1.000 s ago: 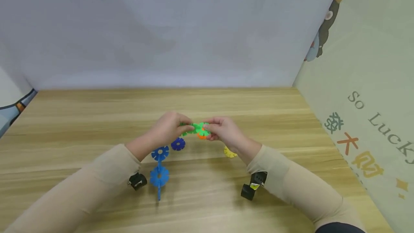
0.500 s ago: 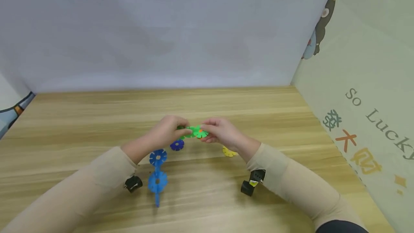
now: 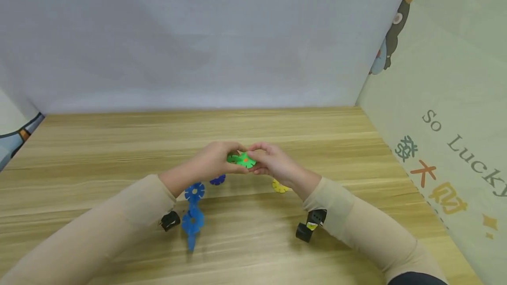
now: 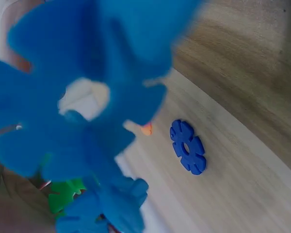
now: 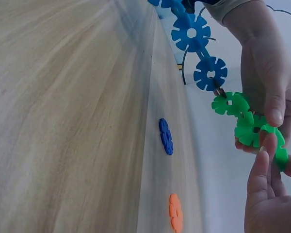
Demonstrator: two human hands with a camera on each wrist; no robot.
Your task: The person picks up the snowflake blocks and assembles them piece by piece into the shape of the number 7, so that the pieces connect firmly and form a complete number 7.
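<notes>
My left hand (image 3: pixel 211 162) and right hand (image 3: pixel 277 164) meet over the middle of the table. Between them are linked green snowflake discs (image 3: pixel 246 160), which both hands pinch. In the right wrist view, the right fingers (image 5: pixel 260 180) grip the end green disc (image 5: pixel 281 158), and the left thumb presses on the neighbouring green disc (image 5: pixel 246 130). From the green discs, a chain of blue snowflake discs (image 5: pixel 190 33) runs back past the left wrist. In the head view these blue discs (image 3: pixel 192 220) hang toward me; they fill much of the left wrist view, close up.
A dark blue disc (image 4: pixel 188 147) lies flat on the wooden table (image 3: pixel 119 144), just beyond the chain. An orange disc (image 5: pixel 175 213) lies on the table too. Near the right wrist is a yellow disc (image 3: pixel 280 186). Cloth walls (image 3: pixel 198 38) stand behind and at the right.
My left hand has moved right along the green discs, up to the right hand, and now covers part of the dark blue disc. The hanging blue chain has swung and turned slightly.
</notes>
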